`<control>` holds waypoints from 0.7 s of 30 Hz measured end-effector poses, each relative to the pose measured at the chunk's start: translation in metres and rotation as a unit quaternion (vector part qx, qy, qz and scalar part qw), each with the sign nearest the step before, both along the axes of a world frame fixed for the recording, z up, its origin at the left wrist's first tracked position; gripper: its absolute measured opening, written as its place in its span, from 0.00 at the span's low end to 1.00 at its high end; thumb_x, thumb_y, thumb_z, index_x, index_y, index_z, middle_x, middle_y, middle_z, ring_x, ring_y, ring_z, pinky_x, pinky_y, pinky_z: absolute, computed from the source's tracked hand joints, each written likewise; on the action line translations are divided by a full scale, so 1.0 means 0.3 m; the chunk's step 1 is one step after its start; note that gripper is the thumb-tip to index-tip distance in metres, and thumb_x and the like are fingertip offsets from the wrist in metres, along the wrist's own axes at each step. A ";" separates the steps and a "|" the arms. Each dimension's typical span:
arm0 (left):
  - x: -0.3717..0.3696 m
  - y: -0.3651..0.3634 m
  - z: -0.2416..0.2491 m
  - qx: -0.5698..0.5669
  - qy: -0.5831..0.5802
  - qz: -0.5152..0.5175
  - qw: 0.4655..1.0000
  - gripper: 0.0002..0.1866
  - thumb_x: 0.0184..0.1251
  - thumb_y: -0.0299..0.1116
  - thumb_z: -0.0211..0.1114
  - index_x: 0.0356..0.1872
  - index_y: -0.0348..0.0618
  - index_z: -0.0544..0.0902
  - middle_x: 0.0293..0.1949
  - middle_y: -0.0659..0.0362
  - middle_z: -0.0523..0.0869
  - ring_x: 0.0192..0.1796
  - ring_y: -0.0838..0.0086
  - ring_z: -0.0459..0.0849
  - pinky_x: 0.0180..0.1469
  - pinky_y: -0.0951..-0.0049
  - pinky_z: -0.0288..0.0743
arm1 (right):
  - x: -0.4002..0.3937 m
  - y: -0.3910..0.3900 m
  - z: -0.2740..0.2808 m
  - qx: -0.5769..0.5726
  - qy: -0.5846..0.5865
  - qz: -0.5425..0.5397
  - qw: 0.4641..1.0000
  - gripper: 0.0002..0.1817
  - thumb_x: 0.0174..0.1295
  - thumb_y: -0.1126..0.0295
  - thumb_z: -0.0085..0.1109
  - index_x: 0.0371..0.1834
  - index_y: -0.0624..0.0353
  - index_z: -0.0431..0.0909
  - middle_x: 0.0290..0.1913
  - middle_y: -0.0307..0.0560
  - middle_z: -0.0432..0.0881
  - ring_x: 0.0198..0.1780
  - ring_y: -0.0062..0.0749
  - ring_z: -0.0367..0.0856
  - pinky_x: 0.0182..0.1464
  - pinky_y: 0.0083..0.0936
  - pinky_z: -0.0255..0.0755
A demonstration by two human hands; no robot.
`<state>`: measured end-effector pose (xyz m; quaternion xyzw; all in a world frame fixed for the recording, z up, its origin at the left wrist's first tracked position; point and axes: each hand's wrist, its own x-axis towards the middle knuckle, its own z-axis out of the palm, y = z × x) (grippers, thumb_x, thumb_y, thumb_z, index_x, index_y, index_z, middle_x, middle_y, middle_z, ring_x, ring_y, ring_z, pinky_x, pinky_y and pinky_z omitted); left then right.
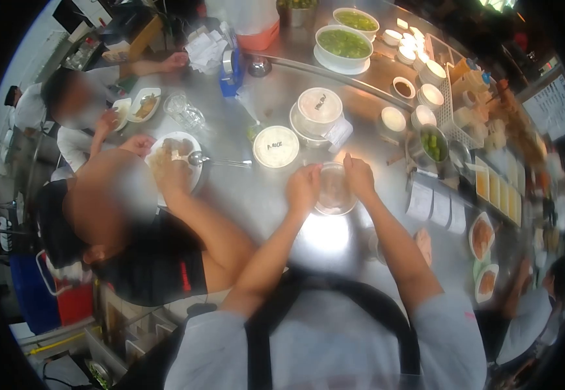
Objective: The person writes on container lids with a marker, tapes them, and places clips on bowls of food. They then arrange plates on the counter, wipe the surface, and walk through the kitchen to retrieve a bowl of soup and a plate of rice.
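Observation:
Between my two hands is a clear round plastic tub (336, 190) over the steel counter. My left hand (304, 187) grips its left side, fingers curled at the rim. On the opposite side my right hand (358, 175) is closed on the rim. Just beyond stand a white-lidded tub marked "P. RICE" (276, 147) and another lidded tub (319, 107) with handwriting on its lid. A paper slip (339, 134) leans on the second tub.
At the left, a co-worker's hand (172, 174) is over a plate of food (194, 170) with a spoon. Bowls of greens (344, 44) stand at the back. To the right are white cups (393, 121), a pot of green pieces (427, 144) and hanging order slips (442, 209).

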<state>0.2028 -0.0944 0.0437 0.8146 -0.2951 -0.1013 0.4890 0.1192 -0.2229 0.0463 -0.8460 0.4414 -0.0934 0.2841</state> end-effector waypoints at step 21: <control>0.290 0.081 0.023 0.122 -0.061 0.153 0.979 0.25 0.59 0.38 0.56 0.54 0.31 0.68 0.53 0.35 0.69 0.53 0.46 0.71 0.54 0.57 0.66 | 0.293 0.016 0.048 -0.342 0.026 0.186 0.921 0.03 0.47 0.74 0.54 0.24 0.59 0.77 0.29 0.49 0.80 0.27 0.39 0.82 0.26 0.33 0.75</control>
